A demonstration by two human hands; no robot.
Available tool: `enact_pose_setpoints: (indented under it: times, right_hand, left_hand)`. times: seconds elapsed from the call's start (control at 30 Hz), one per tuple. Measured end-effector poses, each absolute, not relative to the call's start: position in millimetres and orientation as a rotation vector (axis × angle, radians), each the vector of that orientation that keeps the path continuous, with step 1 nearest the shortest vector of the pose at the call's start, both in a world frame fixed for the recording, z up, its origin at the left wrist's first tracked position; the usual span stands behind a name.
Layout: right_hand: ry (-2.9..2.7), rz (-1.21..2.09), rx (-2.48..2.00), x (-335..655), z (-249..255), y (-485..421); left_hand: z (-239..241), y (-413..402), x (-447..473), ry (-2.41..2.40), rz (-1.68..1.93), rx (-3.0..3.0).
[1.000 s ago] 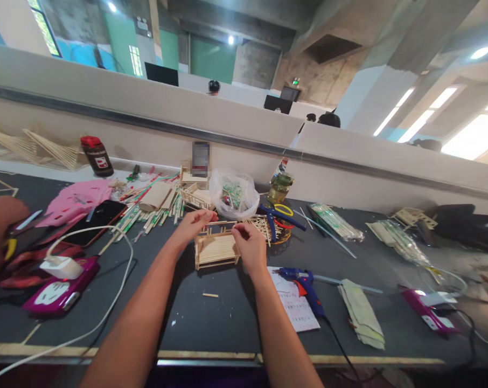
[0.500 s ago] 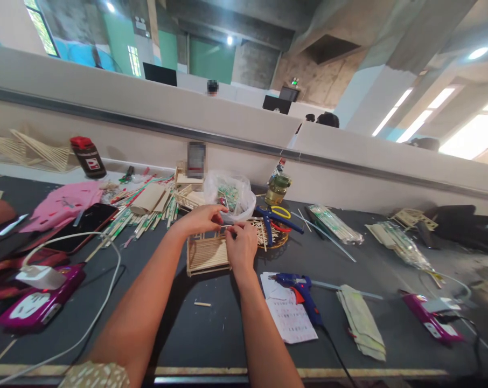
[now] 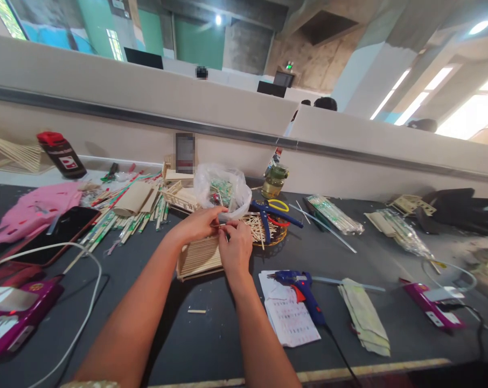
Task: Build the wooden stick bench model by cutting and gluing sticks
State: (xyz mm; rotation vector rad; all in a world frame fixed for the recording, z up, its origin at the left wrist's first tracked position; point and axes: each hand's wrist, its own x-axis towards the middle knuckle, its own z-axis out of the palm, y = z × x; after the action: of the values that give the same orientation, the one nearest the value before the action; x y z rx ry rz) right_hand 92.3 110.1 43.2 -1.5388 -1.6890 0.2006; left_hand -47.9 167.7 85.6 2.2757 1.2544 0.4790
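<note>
Now, our left hand (image 3: pixel 199 223) and right hand (image 3: pixel 235 249) meet fingertip to fingertip. Both pinch what looks like a short stick (image 3: pixel 223 227) at the rear top edge of the stick-built model (image 3: pixel 197 258), which sits on the dark table (image 3: pixel 211 345) straight ahead of us. The risk, as we judge it, is pressure: bear down too hard and the thin slats could flex or a joint could pop. If the pinch slips, that tiny piece could drop into the stick pile (image 3: pixel 264 226) just behind and be hard to find. The plastic bag (image 3: pixel 223 186) sits right behind our knuckles and the blue-handled cutters (image 3: pixel 276 210) lie near on the right, so a careless push forward could snag either. The glue gun (image 3: pixel 299 283) rests on a paper sheet (image 3: pixel 290 320) with its nozzle pointing at our right forearm, one to keep clear of. The open room is toward us: bare tabletop with only a loose offcut (image 3: pixel 196 311), and the front edge well apart.
</note>
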Motion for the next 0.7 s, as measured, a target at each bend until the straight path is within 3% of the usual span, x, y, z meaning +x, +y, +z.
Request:
enact_pose_setpoints:
  times: [0.7]
  right_hand:
    - [-1.694, 0.309, -1.488, 92.9, 42.8, 103.4]
  left_hand:
    - [81.6, 168.8, -45.9, 1.239, 0.536, 2.271]
